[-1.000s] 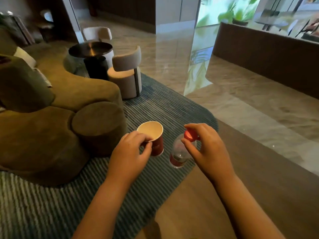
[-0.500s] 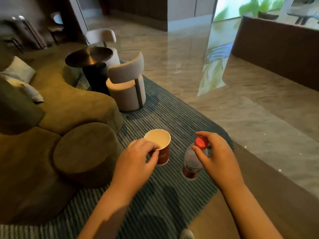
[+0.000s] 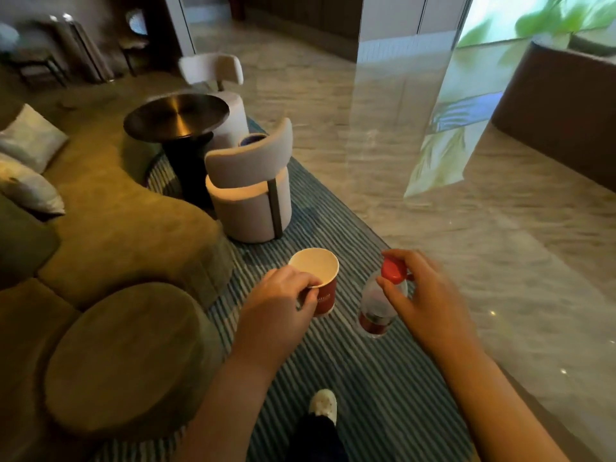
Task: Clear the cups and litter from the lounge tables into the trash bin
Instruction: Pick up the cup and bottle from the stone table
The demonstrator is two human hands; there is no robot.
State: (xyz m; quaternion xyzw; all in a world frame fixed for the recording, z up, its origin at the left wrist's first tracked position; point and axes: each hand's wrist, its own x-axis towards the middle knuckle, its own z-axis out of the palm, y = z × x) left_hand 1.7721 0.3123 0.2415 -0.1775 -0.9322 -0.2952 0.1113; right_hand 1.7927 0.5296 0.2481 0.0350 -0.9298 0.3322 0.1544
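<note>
My left hand [image 3: 280,305] grips a red paper cup [image 3: 321,285] by its side, rim up, with a pale empty-looking inside. My right hand [image 3: 423,295] pinches the red cap of a clear plastic bottle [image 3: 378,308] that hangs down, with a red label near its bottom. Both are carried in the air over the striped blue-green rug [image 3: 333,228]. A round dark side table [image 3: 176,116] stands ahead to the left, its top bare. No trash bin shows.
An olive curved sofa [image 3: 110,221] with a round end section [image 3: 123,358] runs along the left, with pale cushions [image 3: 30,161]. Two beige tub chairs [image 3: 250,191] flank the table. Polished marble floor [image 3: 433,211] lies right. My shoe [image 3: 322,403] is on the rug.
I have walked forward along the rug; the sofa end, table and chairs are closer and lower in view. Both hands keep their hold on the cup and the bottle.
</note>
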